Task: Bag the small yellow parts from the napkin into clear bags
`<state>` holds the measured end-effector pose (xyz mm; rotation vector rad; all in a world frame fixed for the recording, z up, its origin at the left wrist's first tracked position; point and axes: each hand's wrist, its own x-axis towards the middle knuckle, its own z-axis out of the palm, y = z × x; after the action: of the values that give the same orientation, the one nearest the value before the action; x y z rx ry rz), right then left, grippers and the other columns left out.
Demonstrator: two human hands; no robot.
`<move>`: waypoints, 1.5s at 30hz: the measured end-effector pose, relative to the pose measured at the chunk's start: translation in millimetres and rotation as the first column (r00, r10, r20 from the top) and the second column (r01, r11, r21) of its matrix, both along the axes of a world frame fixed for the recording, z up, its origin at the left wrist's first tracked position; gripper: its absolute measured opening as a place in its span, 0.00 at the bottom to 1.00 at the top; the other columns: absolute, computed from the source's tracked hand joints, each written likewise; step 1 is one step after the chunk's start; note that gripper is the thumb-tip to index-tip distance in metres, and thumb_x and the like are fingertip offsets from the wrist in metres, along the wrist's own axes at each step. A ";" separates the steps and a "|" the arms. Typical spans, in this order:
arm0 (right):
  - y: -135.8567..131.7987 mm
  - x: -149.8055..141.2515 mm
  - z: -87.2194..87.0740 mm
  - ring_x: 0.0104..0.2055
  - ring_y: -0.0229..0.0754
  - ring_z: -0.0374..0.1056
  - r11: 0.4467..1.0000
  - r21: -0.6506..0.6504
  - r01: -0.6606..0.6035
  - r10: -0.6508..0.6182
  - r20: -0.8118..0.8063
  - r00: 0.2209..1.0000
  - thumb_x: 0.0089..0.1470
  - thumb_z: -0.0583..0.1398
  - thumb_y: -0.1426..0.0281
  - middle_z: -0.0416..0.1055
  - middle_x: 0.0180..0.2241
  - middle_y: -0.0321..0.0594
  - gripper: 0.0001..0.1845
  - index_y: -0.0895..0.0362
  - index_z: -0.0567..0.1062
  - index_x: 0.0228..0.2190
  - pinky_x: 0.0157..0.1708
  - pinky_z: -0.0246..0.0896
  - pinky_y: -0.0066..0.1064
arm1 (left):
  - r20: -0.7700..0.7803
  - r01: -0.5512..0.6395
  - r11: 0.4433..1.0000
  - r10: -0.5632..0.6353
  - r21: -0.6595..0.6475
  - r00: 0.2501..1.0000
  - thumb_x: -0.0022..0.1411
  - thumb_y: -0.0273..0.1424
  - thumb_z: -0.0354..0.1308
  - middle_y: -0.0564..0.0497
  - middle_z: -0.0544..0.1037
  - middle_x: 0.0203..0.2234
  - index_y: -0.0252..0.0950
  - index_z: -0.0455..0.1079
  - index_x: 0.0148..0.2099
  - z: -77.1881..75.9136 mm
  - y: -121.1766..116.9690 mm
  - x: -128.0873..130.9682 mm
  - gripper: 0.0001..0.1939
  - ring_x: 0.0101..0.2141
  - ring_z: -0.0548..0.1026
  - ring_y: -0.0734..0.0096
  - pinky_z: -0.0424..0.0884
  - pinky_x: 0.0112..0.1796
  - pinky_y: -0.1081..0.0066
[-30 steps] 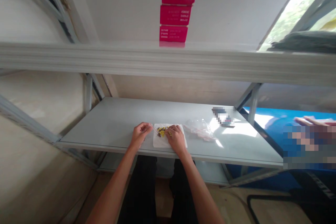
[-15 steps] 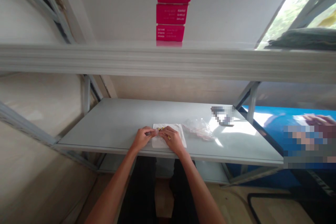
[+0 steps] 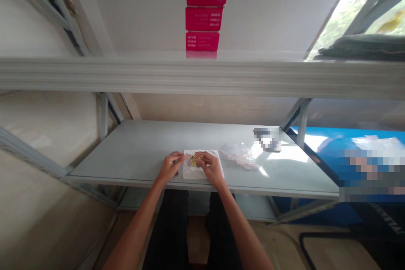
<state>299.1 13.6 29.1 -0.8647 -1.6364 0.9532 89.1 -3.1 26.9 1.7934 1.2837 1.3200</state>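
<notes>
Grey shelf [image 3: 126, 152], white paper [image 3: 190, 173], yellow bits [image 3: 195, 160]; left hand [image 3: 170, 167], right hand [image 3: 211, 167] narrow, holding unclear.

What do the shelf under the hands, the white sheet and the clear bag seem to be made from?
The shelf looks like painted sheet metal: smooth, pale grey, with a folded front edge. The white sheet looks like soft matte paper or tissue, though cloth is possible. The bag looks like thin clear plastic, shown by its creases and glossy highlights.
</notes>
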 end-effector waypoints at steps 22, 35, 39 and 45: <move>-1.2 -13.4 -10.9 0.45 0.49 0.66 0.895 0.331 0.301 -0.415 0.363 0.834 0.58 0.61 0.74 0.78 0.39 0.43 0.09 0.53 0.83 0.35 0.49 0.61 0.41 | 0.174 -0.164 0.970 0.196 -0.181 0.965 0.63 0.52 0.58 0.45 0.82 0.30 0.33 0.78 0.35 -6.1 -2.1 -3.8 0.25 0.33 0.78 0.62 0.72 0.33 0.70; 2.0 -14.3 -14.2 0.43 0.48 0.65 0.923 0.313 0.225 -0.345 0.409 0.845 0.63 0.60 0.71 0.77 0.38 0.43 0.10 0.53 0.82 0.32 0.47 0.58 0.40 | 0.153 -0.115 0.956 0.160 -0.268 0.975 0.62 0.55 0.58 0.45 0.82 0.32 0.32 0.79 0.43 -1.4 -6.1 -0.8 0.29 0.28 0.75 0.65 0.65 0.20 0.74; -1.1 -13.3 -4.9 0.41 0.45 0.70 0.966 0.202 0.164 -0.208 0.220 0.953 0.64 0.60 0.67 0.79 0.36 0.41 0.09 0.53 0.81 0.35 0.45 0.63 0.37 | -0.008 -0.068 0.987 0.067 -0.146 0.998 0.63 0.52 0.58 0.48 0.81 0.29 0.34 0.80 0.34 0.5 -4.2 0.4 0.25 0.31 0.75 0.65 0.69 0.31 0.72; -5.3 -12.4 -4.4 0.38 0.44 0.73 0.994 0.096 0.060 -0.073 0.143 0.987 0.60 0.63 0.63 0.80 0.40 0.40 0.10 0.51 0.82 0.41 0.38 0.67 0.34 | -0.087 -0.006 0.997 -0.001 -0.076 0.996 0.62 0.52 0.59 0.47 0.82 0.29 0.35 0.81 0.33 1.4 -1.2 3.5 0.25 0.33 0.76 0.63 0.69 0.37 0.70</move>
<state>286.6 8.4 24.7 -0.9393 -1.7507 0.7776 92.6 -4.3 28.4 1.8138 1.3644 1.1898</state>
